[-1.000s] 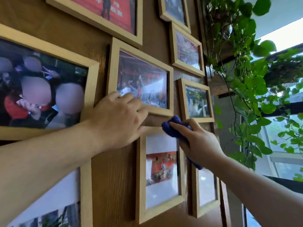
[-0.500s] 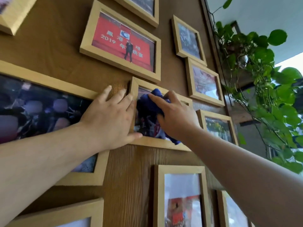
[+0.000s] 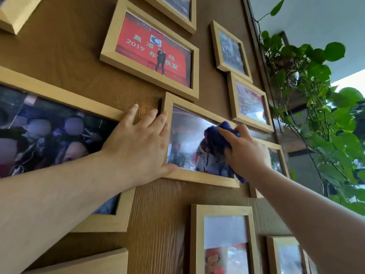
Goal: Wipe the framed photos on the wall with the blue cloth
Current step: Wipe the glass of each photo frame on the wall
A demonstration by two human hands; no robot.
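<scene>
Several light wooden framed photos hang on a brown wood-grain wall (image 3: pixel 79 56). My right hand (image 3: pixel 245 151) presses the bunched blue cloth (image 3: pixel 215 139) against the glass of the middle frame (image 3: pixel 189 143), near its right side. My left hand (image 3: pixel 138 143) lies flat, fingers spread, on that frame's left edge and the wall beside it. Above hangs a frame with a red stage photo (image 3: pixel 152 50). A large frame with a group photo (image 3: pixel 49 131) sits to the left, partly hidden by my left forearm.
Smaller frames (image 3: pixel 248 101) hang to the right and below (image 3: pixel 225 240). A trailing green leafy plant (image 3: pixel 320 115) hangs close beside the wall's right edge, with bright windows behind it.
My right hand has slid the cloth rightwards across the middle frame's glass. One second ago it was lower, at the frame below. My left hand stays on the frame's left edge.
</scene>
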